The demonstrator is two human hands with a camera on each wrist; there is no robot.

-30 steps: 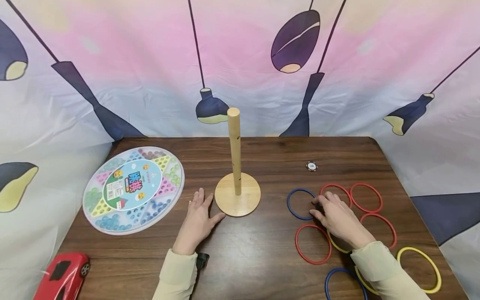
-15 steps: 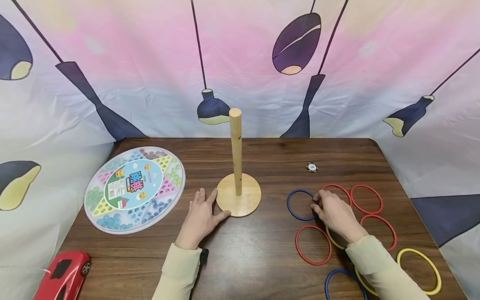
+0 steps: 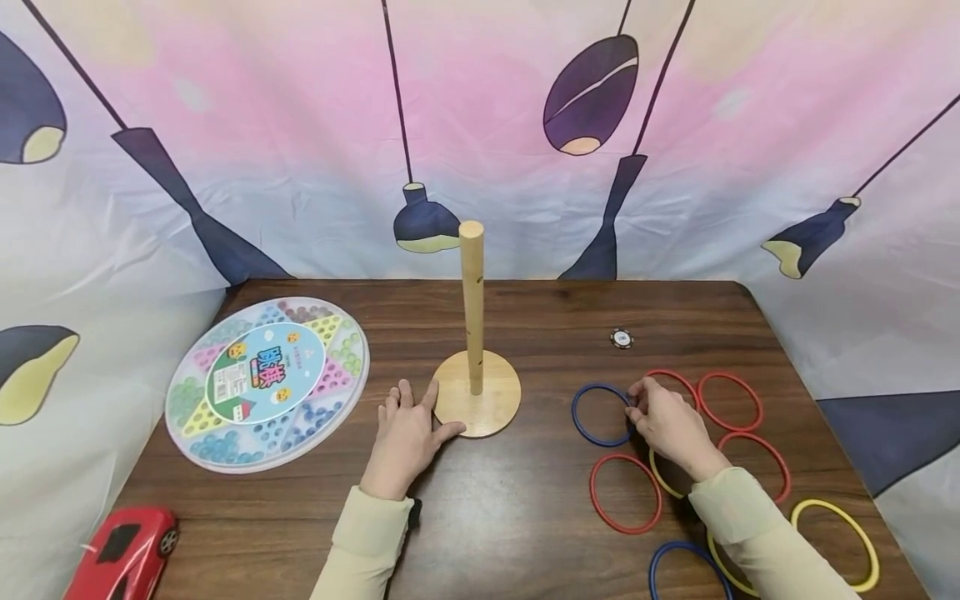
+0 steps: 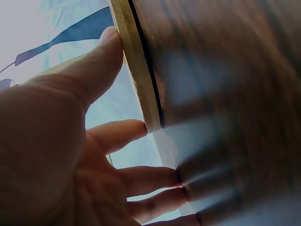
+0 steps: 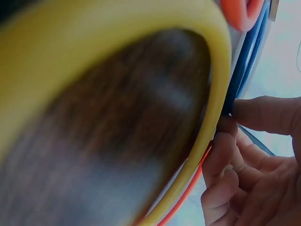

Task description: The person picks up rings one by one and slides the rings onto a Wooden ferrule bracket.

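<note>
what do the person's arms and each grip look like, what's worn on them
The left sleeve and right sleeve are plain pale cream fabric, reaching the wrist and finishing in a broad cuffed band. A small black item peeks out by the left wrist; I can't tell what it is. The left grip and right grip are bare, with no gloves.

Blue ring [image 3: 576,415]; tan stand [image 3: 474,333]; brown wood-grained table [image 3: 487,533]; red, black-windowed car [image 3: 147,533]
</note>
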